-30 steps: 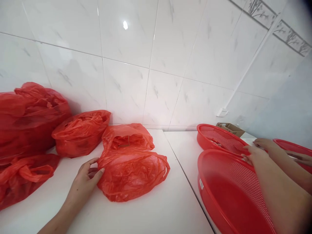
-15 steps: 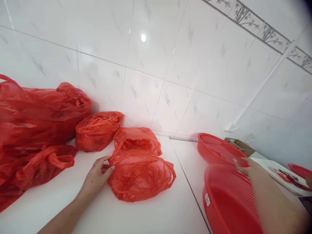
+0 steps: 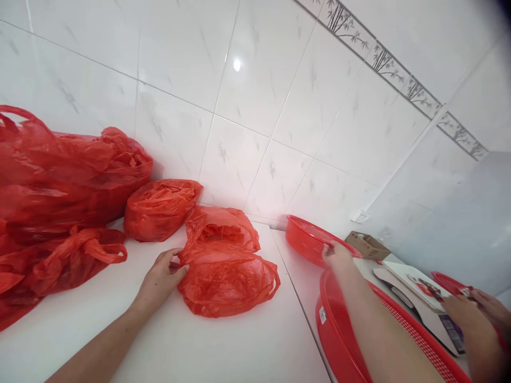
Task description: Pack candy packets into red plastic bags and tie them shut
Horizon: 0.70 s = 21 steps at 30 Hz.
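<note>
My left hand (image 3: pixel 162 279) pinches the left edge of an open red plastic bag (image 3: pixel 227 284), which lies on the white table (image 3: pixel 159 346). Another red bag (image 3: pixel 223 226) adjoins it behind, with reddish contents that I cannot make out. At the right, my right hand (image 3: pixel 335 252) is over the near rim of a red mesh basket (image 3: pixel 303 236), its fingers curled; what they hold, if anything, is too small to tell. My right forearm crosses above a larger red basket (image 3: pixel 335 330) in front.
Red bags (image 3: pixel 72 175) are heaped at the left, beside a rounded red bag (image 3: pixel 162 210). At the right are a cardboard box (image 3: pixel 367 246), a scale (image 3: pixel 419 314) and another person's hands (image 3: pixel 463 306). A tiled wall stands behind.
The view has shifted to the right, showing more of the other person's hands and the scale. My right hand has moved towards the back basket's near rim, its fingers now curled. My left hand keeps its pinch.
</note>
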Tool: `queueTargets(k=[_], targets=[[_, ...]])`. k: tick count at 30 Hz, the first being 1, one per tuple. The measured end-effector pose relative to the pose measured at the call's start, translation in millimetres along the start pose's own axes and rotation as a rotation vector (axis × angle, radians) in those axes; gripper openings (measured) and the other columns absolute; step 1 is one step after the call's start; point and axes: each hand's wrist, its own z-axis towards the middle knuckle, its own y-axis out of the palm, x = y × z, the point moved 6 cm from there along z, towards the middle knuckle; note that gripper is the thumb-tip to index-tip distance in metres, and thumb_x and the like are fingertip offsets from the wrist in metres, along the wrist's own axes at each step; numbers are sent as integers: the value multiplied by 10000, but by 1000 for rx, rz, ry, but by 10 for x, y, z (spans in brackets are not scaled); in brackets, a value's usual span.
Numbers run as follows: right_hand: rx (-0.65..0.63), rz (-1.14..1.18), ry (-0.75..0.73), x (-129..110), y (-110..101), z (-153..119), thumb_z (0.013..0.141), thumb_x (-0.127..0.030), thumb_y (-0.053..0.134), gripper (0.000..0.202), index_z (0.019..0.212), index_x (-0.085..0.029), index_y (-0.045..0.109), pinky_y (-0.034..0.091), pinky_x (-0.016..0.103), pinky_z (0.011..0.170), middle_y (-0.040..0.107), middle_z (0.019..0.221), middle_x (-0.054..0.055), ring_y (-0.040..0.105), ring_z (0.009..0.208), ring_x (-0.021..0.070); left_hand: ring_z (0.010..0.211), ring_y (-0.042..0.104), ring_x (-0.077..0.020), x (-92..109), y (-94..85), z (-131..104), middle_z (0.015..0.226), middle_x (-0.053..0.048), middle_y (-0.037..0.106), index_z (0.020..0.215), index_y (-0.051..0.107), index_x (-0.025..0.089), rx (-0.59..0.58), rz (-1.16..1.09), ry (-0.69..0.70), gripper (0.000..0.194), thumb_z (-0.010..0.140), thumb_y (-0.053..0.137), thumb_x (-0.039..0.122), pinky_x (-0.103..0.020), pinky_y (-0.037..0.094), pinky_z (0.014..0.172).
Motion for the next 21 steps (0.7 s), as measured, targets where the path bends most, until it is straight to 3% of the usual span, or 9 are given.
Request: queueTargets(k=[4, 7, 10, 13, 16, 17, 19, 21], targets=[[-132, -72, 65, 401, 181, -364, 890, -329, 527, 316, 1149, -148, 534, 515, 361, 781, 570, 1113, 75, 587, 927, 168, 839, 608, -181, -8, -5, -19, 1171, -56, 516, 1186, 502, 227, 2, -22, 8, 484, 751, 521, 439, -332, 508, 792], [-204, -112, 87, 597, 250, -644, 900, -324, 512, 270, 1088, -134, 548, 521, 285, 668, 595, 995, 51, 592, 787, 122, 844, 606, -179, -5, -9, -23, 1196, -67, 496, 1193, 498, 214, -2, -31, 19, 495, 753, 517, 440, -332, 505, 800], [-286, -148, 104, 759, 321, -924, 931, -265, 442, 163, 930, -138, 545, 450, 169, 495, 610, 824, 16, 546, 588, 61, 854, 601, -185, -14, -8, -18, 1200, -73, 488, 1186, 502, 212, -13, -18, 18, 493, 752, 515, 444, -339, 506, 795], [-394, -198, 151, 929, 338, -1260, 917, -250, 448, 150, 829, -151, 518, 399, 139, 432, 635, 777, 37, 537, 532, 56, 871, 598, -193, -14, -15, -20, 1199, -76, 488, 1176, 503, 213, -13, -5, 19, 485, 749, 515, 442, -340, 507, 789], [-578, -293, 179, 1051, 199, -1675, 853, -271, 556, 128, 897, -152, 540, 407, 161, 454, 657, 860, 73, 567, 568, 77, 880, 601, -195, 4, -25, -32, 1204, -78, 491, 1177, 501, 212, -15, -9, 22, 484, 751, 507, 441, -342, 506, 797], [-700, -354, 154, 1068, 128, -1828, 843, -285, 573, 168, 957, -167, 538, 414, 169, 477, 655, 904, 69, 579, 593, 81, 881, 603, -197, 9, -27, -35, 1206, -80, 492, 1181, 500, 210, -18, -10, 21, 488, 752, 505, 441, -345, 505, 801], [-943, -461, 99, 1084, -85, -2103, 843, -343, 576, 245, 1032, -195, 528, 417, 185, 520, 639, 957, 55, 585, 630, 83, 884, 605, -201, 16, -28, -38, 1210, -83, 494, 1190, 498, 208, -23, -2, 14, 500, 750, 505, 446, -348, 505, 802], [-1095, -589, 116, 1124, -385, -2250, 842, -371, 574, 261, 1028, -194, 536, 417, 205, 549, 623, 971, 55, 599, 666, 98, 889, 607, -200, 21, -23, -38, 1215, -81, 498, 1202, 490, 216, -33, 11, 8, 509, 752, 507, 453, -343, 505, 796]])
